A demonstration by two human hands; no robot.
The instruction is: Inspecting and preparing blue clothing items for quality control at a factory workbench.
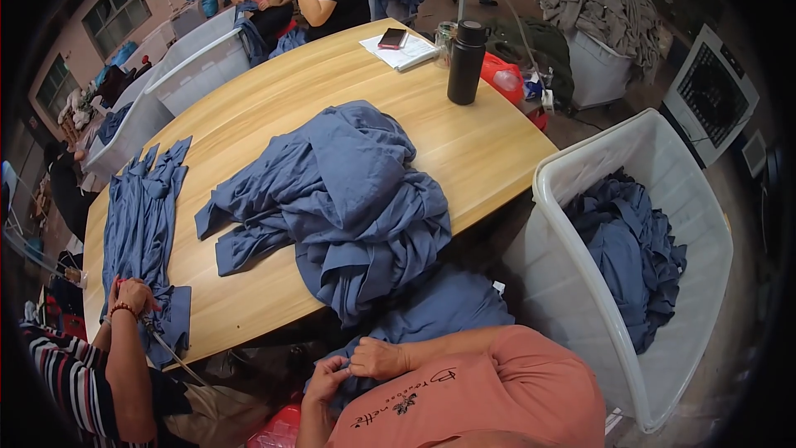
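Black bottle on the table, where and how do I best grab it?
Take the bottle around mid-body, probably from the near side: it stands upright with straight sides, and bare tabletop lies in front; the jar stands close, behind and left.

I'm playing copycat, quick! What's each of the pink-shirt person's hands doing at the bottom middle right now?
Left hand: closed, pinching blue cloth.
Right hand: closed, holding the cloth beside the left.

The detail of the blue garment [454, 305] between my left hand [329, 377] and right hand [378, 358] is too small to distinguish; a red object [280, 430] runs off the bottom edge.
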